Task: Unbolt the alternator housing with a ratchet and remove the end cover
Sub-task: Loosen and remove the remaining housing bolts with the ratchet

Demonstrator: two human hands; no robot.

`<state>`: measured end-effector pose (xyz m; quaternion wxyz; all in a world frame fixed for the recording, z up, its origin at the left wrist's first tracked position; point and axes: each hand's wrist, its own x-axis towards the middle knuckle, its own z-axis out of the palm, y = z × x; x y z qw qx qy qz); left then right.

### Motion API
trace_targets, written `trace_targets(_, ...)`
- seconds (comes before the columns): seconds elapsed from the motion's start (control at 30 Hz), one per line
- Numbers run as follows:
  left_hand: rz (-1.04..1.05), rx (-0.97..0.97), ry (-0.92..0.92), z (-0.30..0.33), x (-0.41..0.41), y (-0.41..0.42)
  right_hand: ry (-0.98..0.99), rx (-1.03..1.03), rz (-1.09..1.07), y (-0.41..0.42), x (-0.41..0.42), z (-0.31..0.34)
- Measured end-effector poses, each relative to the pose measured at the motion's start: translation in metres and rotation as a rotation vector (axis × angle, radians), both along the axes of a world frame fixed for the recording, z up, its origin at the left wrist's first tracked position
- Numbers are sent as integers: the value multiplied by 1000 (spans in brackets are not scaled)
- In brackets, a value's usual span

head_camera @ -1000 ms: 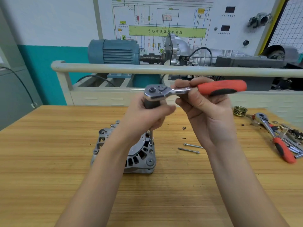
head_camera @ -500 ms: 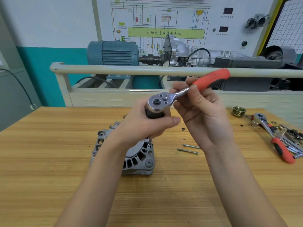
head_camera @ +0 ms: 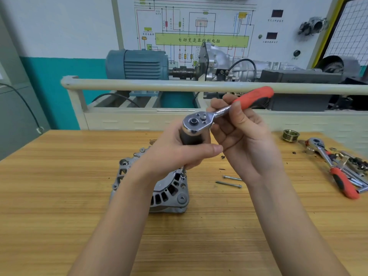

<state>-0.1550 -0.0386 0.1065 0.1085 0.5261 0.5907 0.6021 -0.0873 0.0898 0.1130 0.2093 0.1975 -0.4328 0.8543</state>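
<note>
Alternator housing [head_camera: 159, 188] on desk [head_camera: 59, 196], below and just ahead of hands. Ratchet [head_camera: 223, 111] drive axis vertical: extension runs down to socket [head_camera: 183, 173] seated at housing's right rim. Left hand [head_camera: 179, 152] wraps extension below ratchet head; right hand [head_camera: 243, 132] grips shank, red handle pointing up-right. Swing is right hand's. Two loose bolts [head_camera: 229, 181] lie right of housing.

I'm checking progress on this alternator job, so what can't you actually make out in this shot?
- Head view: the bolt under the socket is hidden by it.
- Much of the alternator is hidden by the left hand and forearm.
- Ratchet extension is wrapped by that hand.
- Parts beside the spare ratchet are too small and cluttered.
</note>
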Motion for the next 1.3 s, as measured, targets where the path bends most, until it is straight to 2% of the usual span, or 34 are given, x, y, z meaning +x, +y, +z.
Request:
trace_targets(0.13, 108, 57, -76, 0, 2, 5, 61, 23, -62, 1, 1, 0)
trace_targets(0.3, 243, 185, -191, 0, 1, 10, 215, 165, -254, -2, 5, -2)
trace_targets(0.47, 88, 39, -30, -1, -3, 1, 84, 56, -122, -4, 4, 0)
trace_targets(0.57, 1, 1, 2, -2, -3, -2, 7, -1, -40, -5, 1, 0)
trace_targets(0.63, 15, 7, -4, -3, -1, 0, 6, -1, -32, -5, 1, 0)
trace_targets(0.77, 115, 115, -118, -2, -2, 6, 114, 67, -141, -3, 3, -1)
trace_targets(0.9, 231, 191, -149, -1, -1, 10, 231, 177, -309, -5, 3, -5)
trace_targets(1.0, 170, 120, -82, -2, -2, 6, 200, 133, -234, -4, 3, -3)
trace_targets(1.1, 24, 15, 12, -2, -4, -1, 77, 38, -96, -3, 1, -1)
trace_targets(1.2, -13, 0, -4, -4, -1, 1, 13, -1, -30, -3, -1, -2)
trace_targets(1.3, 38, 54, -73, -4, 0, 5, 66, 7, -56, -1, -1, -2)
